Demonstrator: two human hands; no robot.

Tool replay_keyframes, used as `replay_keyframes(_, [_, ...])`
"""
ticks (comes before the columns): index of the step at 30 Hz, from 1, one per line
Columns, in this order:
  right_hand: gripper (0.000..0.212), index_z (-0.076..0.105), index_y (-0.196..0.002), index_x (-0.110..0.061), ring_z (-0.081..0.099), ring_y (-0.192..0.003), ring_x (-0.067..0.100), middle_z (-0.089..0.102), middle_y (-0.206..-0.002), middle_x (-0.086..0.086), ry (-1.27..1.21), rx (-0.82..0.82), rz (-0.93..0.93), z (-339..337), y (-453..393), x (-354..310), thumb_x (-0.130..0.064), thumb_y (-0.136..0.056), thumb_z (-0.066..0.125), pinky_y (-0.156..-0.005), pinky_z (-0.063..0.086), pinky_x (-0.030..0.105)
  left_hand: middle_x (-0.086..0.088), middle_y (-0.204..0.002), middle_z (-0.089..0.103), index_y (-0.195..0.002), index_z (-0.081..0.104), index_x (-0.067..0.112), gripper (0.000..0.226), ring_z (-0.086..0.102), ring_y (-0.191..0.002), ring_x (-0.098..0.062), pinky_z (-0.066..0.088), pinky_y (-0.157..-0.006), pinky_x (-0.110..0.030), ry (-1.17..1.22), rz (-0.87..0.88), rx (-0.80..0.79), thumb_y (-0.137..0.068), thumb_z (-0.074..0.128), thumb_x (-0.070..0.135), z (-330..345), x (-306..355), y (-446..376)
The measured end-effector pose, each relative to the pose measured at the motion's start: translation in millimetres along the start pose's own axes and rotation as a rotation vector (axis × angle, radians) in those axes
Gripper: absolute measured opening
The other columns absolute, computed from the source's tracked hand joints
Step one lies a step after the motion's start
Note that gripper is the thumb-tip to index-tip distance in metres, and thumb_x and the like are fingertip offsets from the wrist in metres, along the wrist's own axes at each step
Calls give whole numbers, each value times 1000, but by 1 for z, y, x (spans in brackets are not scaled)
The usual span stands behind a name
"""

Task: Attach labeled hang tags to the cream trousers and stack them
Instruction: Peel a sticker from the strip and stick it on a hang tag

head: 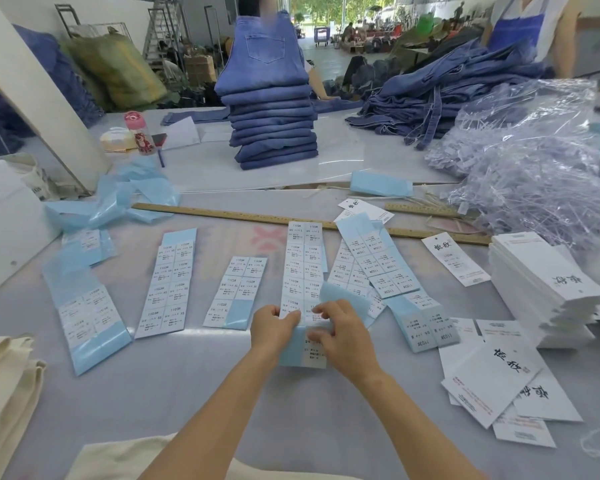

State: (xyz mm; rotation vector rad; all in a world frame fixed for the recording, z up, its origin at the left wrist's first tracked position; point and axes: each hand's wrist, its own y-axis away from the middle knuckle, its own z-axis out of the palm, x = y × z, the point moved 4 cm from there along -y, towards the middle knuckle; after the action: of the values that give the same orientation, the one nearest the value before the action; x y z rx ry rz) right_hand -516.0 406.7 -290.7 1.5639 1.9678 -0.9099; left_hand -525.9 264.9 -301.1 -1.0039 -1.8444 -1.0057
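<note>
Over the table point(187, 368), left hand point(272, 325) and right hand point(340, 336) pinch one sticker sheet point(303, 271).

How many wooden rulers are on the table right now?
2. One long wooden ruler runs across the table beyond the sticker sheets; a second ruler lies farther right, its end hidden under the clear plastic pile. More may be buried.

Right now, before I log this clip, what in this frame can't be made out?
- Head view: small print on the sticker sheets is too small to read.
- The sticker under both hands is covered by the fingers.
- The cream trousers are cut off by the left edge; no tag visible.
- The person behind the jeans stack is blurred and mostly hidden.
</note>
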Motion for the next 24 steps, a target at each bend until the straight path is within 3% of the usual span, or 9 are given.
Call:
replay_keyframes(3, [24, 70, -107, -11, 53, -90, 12, 46, -97, -5, 5, -4, -30, 2, 2, 0, -13, -83, 67, -76, 43, 18, -5, -87, 64, -85, 62, 6, 14, 57, -77, -20, 44, -66, -27, 21, 0, 1, -86, 66, 19, 1, 0, 0])
replay_keyframes(10, [7, 75, -80, -5, 57, -88, 26, 59, -89, 10, -18, 112, -127, -3, 10, -6, -1, -75, 72, -74, 50, 36, -5, -90, 65, -86, 62, 7, 12, 58, -78, -20, 44, -62, -26, 19, 10, 12, -86, 67, 19, -1, -3, -2])
replay_keyframes(16, [8, 72, -70, -3, 60, -79, 29, 61, -82, 10, 27, 185, -241, -12, 20, -17, 3, -68, 75, -65, 53, 35, -8, -97, 66, -90, 61, 6, 15, 61, -88, -25, 51, -79, -35, -46, 46, 26, -86, 65, 20, -1, -10, -3])
replay_keyframes(21, [13, 70, -65, -8, 57, -68, 28, 65, -78, 5, 82, 246, -366, -30, 35, -32, 2, -65, 78, -60, 51, 31, -12, -103, 64, -90, 52, 13, 14, 52, -82, -23, 40, -70, -30, -251, 125, 104, -89, 62, 23, -5, -20, -8])
replay_keyframes(24, [10, 70, -66, -9, 57, -68, 27, 67, -78, 2, 70, 319, -397, -51, 46, -38, -1, -68, 76, -63, 48, 31, -14, -107, 64, -93, 52, 12, 13, 55, -86, -28, 42, -71, -34, -306, 148, 125, -92, 57, 24, -7, -28, -9])
